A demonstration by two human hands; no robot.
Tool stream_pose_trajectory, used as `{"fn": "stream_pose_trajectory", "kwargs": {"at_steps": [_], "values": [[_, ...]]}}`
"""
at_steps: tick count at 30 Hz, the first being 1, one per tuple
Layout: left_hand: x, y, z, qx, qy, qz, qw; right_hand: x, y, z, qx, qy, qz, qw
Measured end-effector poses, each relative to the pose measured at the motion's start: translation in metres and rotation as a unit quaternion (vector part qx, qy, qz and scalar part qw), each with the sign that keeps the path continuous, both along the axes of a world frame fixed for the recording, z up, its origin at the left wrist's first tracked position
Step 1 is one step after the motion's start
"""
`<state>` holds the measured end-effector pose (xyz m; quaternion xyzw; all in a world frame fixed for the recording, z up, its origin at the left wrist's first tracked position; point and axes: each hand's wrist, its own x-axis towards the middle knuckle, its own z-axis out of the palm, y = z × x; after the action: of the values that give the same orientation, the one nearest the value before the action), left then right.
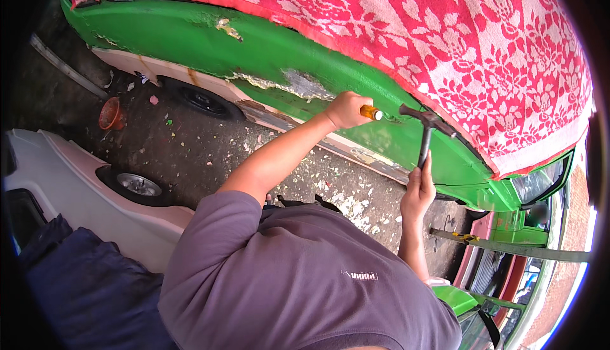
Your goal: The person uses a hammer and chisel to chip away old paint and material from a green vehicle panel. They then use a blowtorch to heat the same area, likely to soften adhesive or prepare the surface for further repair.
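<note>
My left hand (346, 109) is wrapped round the amber handle of a chisel or screwdriver (371, 113), held against the side of a green vehicle (184, 29). The handle's pale butt end points right; its blade is hidden, so I cannot tell which tool it is. In my right hand (419, 190) a hammer (427, 135) is gripped by its dark handle. The hammer's head is raised just right of the butt end, apart from it. Left of my left hand, a chipped patch (305, 85) shows bare grey surface and broken pale filler.
A red and white floral cloth (406, 26) covers the vehicle's upper part. Paint flakes (352, 207) litter the ground. A pale car (108, 197) stands behind at left, near an orange bucket (112, 115). A metal bar (515, 246) crosses at right.
</note>
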<state>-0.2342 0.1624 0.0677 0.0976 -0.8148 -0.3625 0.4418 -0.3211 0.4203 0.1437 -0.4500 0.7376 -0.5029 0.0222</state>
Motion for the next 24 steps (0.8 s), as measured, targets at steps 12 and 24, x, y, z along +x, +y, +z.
{"fn": "stream_pose_trajectory", "kwargs": {"at_steps": [12, 24], "values": [[-0.006, 0.003, 0.005, 0.006, -0.009, 0.015, 1.0, -0.007, -0.013, -0.008, 0.069, 0.011, 0.026, 0.997], [-0.002, 0.004, -0.002, -0.004, -0.021, 0.044, 0.999, -0.002, 0.003, -0.001, -0.046, -0.158, 0.003, 0.986]]}}
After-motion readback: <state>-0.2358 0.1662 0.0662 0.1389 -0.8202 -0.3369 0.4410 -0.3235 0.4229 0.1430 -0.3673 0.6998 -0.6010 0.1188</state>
